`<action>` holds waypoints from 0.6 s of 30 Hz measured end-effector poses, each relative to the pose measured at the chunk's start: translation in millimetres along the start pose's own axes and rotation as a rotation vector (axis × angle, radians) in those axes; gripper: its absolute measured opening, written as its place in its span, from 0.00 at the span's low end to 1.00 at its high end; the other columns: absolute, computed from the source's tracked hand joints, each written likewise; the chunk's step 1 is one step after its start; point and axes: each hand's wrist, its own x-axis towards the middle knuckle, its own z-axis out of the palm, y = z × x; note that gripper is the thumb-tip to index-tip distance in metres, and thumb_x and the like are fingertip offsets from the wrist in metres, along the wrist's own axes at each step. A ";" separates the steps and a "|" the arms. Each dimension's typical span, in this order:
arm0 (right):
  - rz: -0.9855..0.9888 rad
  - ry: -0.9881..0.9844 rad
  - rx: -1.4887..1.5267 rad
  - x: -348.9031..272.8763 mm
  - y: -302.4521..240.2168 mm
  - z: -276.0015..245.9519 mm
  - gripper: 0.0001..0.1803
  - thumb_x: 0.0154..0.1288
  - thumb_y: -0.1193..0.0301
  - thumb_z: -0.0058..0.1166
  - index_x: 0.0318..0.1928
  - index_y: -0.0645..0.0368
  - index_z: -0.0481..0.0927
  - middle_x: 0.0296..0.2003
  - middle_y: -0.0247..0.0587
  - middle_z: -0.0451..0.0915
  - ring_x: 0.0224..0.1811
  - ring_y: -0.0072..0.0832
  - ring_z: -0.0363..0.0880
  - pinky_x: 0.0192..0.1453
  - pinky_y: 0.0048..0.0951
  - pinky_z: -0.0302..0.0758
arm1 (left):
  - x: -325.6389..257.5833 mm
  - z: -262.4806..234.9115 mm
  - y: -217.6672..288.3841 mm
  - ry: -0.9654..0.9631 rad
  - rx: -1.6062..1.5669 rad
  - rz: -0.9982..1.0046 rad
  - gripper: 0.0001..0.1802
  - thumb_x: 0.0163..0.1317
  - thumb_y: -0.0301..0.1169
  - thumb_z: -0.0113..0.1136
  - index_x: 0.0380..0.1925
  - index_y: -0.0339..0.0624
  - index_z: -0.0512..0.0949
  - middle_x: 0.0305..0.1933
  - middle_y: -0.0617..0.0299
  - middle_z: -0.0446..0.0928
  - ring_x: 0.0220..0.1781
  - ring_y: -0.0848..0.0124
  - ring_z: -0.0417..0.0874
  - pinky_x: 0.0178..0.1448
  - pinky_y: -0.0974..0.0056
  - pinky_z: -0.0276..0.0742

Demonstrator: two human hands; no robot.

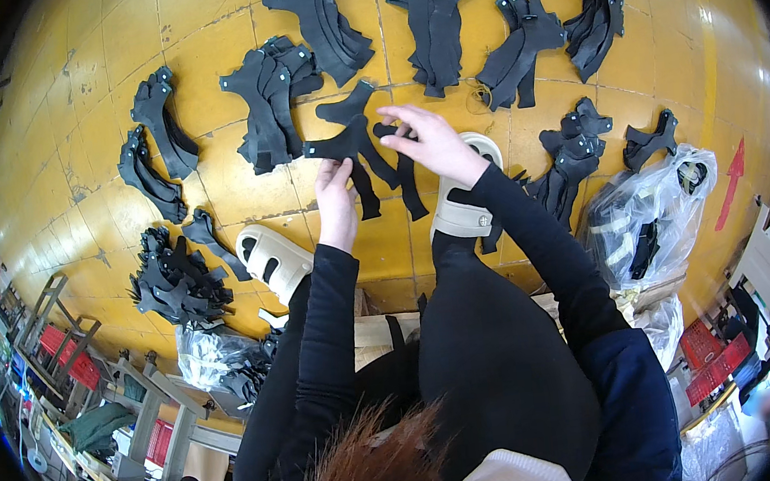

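My left hand [337, 203] is closed on a black Y-shaped cut piece [343, 144] of flat, flexible material, its narrow tail hanging down. Just to the right, my right hand [436, 143] bends its thumb and fingers around the upper end of another black cut piece [409, 187]; part of that piece is hidden by the hand. Between and beyond my hands, a further black piece [349, 105] lies on the yellow floor, partly covered by the one in my left hand. Small pale marks show on the ends of several pieces.
Overlapping stacks of black pieces [434, 22] spread in an arc over the tiled floor [198, 27]. A jumbled heap [176, 279] lies at left. Beige sandals [276, 260] are on my feet. At right sits a clear plastic bag [651, 215]; a red arrow [730, 184] marks the floor.
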 end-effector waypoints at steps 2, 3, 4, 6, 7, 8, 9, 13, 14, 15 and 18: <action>0.019 0.019 0.102 1.4 -1.1 10.1 0.16 0.64 0.68 0.60 0.50 0.60 0.77 0.39 0.38 0.80 0.35 0.21 0.77 0.40 0.24 0.74 | -5.3 13.7 -0.1 -0.048 0.009 0.023 0.10 0.69 0.27 0.50 0.47 0.44 0.76 0.43 0.68 0.78 0.44 0.78 0.79 0.47 0.70 0.75; 0.048 -0.001 0.129 2.3 -1.0 11.6 0.16 0.63 0.69 0.60 0.50 0.61 0.76 0.37 0.37 0.81 0.34 0.20 0.77 0.40 0.23 0.74 | -5.8 16.9 -1.1 -0.082 0.039 0.012 0.10 0.69 0.26 0.50 0.48 0.44 0.75 0.44 0.67 0.78 0.45 0.77 0.79 0.48 0.69 0.76; 0.078 -0.023 0.158 2.5 -1.9 13.3 0.16 0.63 0.70 0.60 0.50 0.61 0.76 0.35 0.37 0.81 0.33 0.19 0.77 0.39 0.23 0.74 | -7.1 19.3 -1.1 -0.115 0.069 -0.002 0.11 0.69 0.26 0.50 0.49 0.44 0.74 0.45 0.66 0.78 0.47 0.76 0.79 0.49 0.68 0.76; 0.115 0.074 0.212 2.6 -3.4 14.2 0.13 0.63 0.74 0.59 0.47 0.64 0.75 0.30 0.34 0.80 0.32 0.18 0.77 0.39 0.22 0.73 | -10.3 22.1 -0.1 -0.174 0.087 -0.062 0.11 0.69 0.27 0.51 0.50 0.44 0.73 0.44 0.66 0.79 0.45 0.75 0.80 0.50 0.69 0.75; 0.122 0.125 0.244 2.5 1.9 13.6 0.12 0.64 0.74 0.59 0.46 0.65 0.75 0.30 0.33 0.79 0.32 0.18 0.77 0.39 0.21 0.73 | -11.4 23.7 0.2 -0.181 0.118 -0.083 0.12 0.68 0.27 0.53 0.51 0.43 0.73 0.44 0.65 0.79 0.45 0.76 0.80 0.51 0.70 0.74; 0.130 0.177 0.275 2.2 7.5 12.3 0.11 0.64 0.75 0.59 0.45 0.65 0.75 0.31 0.33 0.79 0.32 0.18 0.77 0.39 0.21 0.73 | -12.4 25.4 0.5 -0.190 0.149 -0.104 0.14 0.67 0.27 0.55 0.52 0.42 0.72 0.45 0.65 0.79 0.46 0.76 0.80 0.51 0.71 0.73; 0.106 0.207 0.346 1.4 13.1 10.5 0.10 0.65 0.76 0.57 0.45 0.65 0.75 0.30 0.32 0.80 0.31 0.18 0.78 0.38 0.20 0.72 | -13.9 27.6 0.3 -0.207 0.163 -0.082 0.15 0.66 0.26 0.56 0.52 0.41 0.73 0.44 0.64 0.79 0.45 0.77 0.80 0.52 0.72 0.73; 0.141 0.375 0.481 -1.5 10.9 -5.6 0.10 0.66 0.76 0.56 0.47 0.63 0.74 0.27 0.32 0.81 0.29 0.16 0.79 0.35 0.18 0.70 | -16.1 30.5 -0.7 -0.247 0.246 -0.023 0.17 0.61 0.24 0.62 0.51 0.36 0.74 0.43 0.62 0.80 0.44 0.78 0.79 0.53 0.73 0.72; 0.174 0.410 0.470 -3.6 14.6 -12.7 0.09 0.67 0.75 0.56 0.46 0.60 0.75 0.27 0.32 0.81 0.29 0.16 0.79 0.35 0.18 0.69 | -15.7 31.5 -1.4 -0.257 0.277 -0.021 0.18 0.60 0.23 0.63 0.51 0.34 0.75 0.42 0.62 0.80 0.44 0.78 0.79 0.53 0.73 0.72; 0.138 0.435 0.530 -4.5 18.2 -18.9 0.08 0.67 0.74 0.55 0.46 0.60 0.75 0.28 0.31 0.81 0.29 0.16 0.79 0.35 0.18 0.69 | -15.3 32.5 -2.0 -0.281 0.277 -0.022 0.17 0.60 0.23 0.63 0.50 0.34 0.76 0.42 0.63 0.80 0.44 0.78 0.79 0.53 0.74 0.72; 0.132 0.511 0.618 -4.6 14.8 -28.5 0.08 0.66 0.77 0.55 0.45 0.61 0.76 0.30 0.32 0.81 0.29 0.18 0.77 0.37 0.19 0.71 | -15.0 32.1 -2.4 -0.329 0.295 -0.019 0.15 0.59 0.25 0.64 0.47 0.34 0.78 0.40 0.64 0.80 0.44 0.78 0.79 0.54 0.74 0.72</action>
